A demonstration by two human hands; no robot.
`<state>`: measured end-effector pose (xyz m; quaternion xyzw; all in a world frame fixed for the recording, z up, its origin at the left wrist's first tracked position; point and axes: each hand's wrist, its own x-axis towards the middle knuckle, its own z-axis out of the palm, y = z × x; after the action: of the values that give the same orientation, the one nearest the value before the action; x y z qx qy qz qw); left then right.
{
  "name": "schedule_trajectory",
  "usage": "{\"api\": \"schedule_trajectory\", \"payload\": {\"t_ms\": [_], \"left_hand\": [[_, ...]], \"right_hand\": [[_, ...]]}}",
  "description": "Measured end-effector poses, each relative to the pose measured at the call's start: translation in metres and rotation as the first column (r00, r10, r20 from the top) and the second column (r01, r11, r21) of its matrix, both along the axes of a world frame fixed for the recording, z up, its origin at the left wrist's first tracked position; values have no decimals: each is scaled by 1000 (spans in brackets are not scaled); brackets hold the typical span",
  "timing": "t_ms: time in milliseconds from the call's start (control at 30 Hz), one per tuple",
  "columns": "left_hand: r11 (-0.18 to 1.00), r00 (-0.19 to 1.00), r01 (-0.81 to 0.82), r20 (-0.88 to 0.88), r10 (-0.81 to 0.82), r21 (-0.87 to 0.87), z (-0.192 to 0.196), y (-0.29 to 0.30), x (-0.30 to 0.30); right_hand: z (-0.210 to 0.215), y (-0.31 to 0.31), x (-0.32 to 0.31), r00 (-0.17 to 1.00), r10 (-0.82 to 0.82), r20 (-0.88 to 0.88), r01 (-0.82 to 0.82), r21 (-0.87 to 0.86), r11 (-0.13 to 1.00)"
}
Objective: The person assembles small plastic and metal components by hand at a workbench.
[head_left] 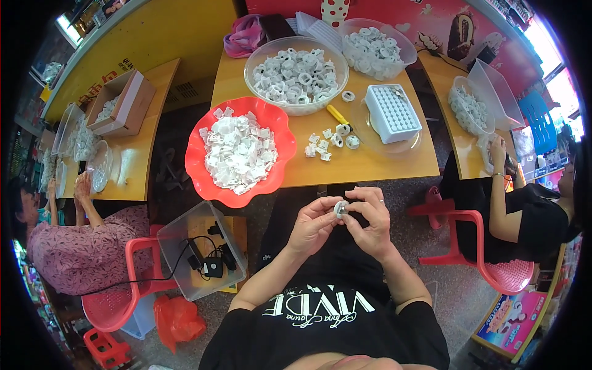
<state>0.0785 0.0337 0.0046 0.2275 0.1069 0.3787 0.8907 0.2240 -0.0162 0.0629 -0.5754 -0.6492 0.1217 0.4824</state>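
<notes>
Over the lap, clear of the table (370, 166), the left hand (313, 225) and right hand (371, 219) meet around a small white round part (341, 208); the fingers of both hands are closed on it, thumbs and forefingers pinching its rim from either side, so most of it is hidden. The likeliest slip, as I judge it, is the part popping out of that pinch: it is small, held only at its edges, and nothing lies below the fingers but the dark lap and the floor. Both wrists are bent inward, palms half facing each other, and the forearms rise from the lower edge with elbows out. Just beyond the fingertips, on the table, lies a loose scatter of white pieces (327, 143), which a sleeve could sweep off if a hand reaches across. Beyond and left of the fingers sits a red scalloped bowl (200, 179) heaped with flat white pieces, hanging over the table's near edge, so a knock could tip it. Farther off stand a clear bowl (296, 74) of white ring-shaped parts and a white perforated block (393, 112).
</notes>
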Motion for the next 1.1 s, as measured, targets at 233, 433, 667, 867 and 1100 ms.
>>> {"api": "schedule_trajectory", "payload": {"t_ms": [233, 433, 667, 867, 1100], "left_hand": [[1000, 1000, 23, -3, -23, -4, -3, -1, -1], [1000, 1000, 22, 0, -22, -12, -6, -1, -1], [999, 1000, 22, -19, -21, 43, -10, -3, -1], [1000, 1000, 12, -11, -12, -13, -7, 1, -3], [996, 999, 51, 18, -50, -75, -13, 1, -4]], "right_hand": [[-2, 2, -1, 1000, 13, 27, -13, 15, 1000], [3, 1, -6, 998, -19, 67, 17, 38, 999], [2, 1, -3, 983, -11, 183, 9, 11, 1000], [6, -2, 6, 979, 1, 204, -17, 76, 997], [25, 15, 59, 957, -280, 80, 252, 255, 933]]}}
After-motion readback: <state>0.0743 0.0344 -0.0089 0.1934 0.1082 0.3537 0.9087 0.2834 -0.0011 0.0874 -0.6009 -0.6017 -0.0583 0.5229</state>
